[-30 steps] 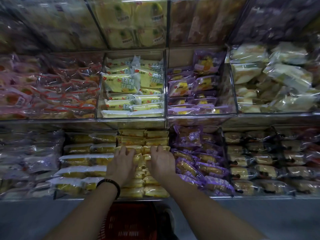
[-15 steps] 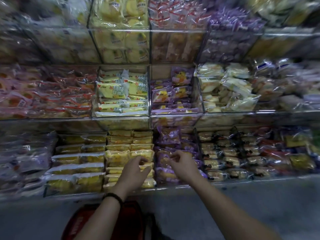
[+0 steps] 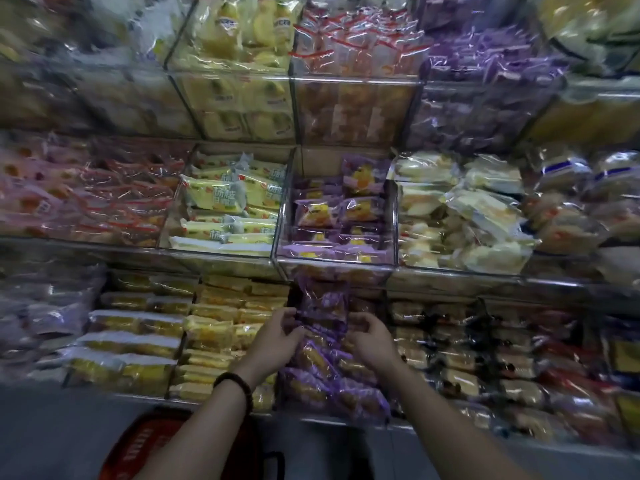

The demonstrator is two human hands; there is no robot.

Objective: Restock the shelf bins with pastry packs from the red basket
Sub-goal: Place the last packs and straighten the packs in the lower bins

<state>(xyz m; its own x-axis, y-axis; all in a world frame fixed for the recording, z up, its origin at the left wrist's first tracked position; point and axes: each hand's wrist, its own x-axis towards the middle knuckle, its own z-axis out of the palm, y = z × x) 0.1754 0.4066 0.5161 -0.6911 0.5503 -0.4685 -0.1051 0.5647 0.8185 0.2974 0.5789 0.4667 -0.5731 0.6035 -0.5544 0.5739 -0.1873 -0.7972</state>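
While raised just above the near shelf bin (image 3: 346, 418) of purple-wrapped pastries, held upright between both hands: a crinkly purple plastic pastry pack (image 3: 323, 303). Left hand (image 3: 277, 337) curled round its lower left edge, right hand (image 3: 372, 341) pinching the lower right. Dark beaded bracelet (image 3: 235, 386) on the left wrist. Nearest, under the left forearm, the red plastic basket (image 3: 145, 448). Left of the bin, rows of yellow-wrapped packs (image 3: 214, 336).
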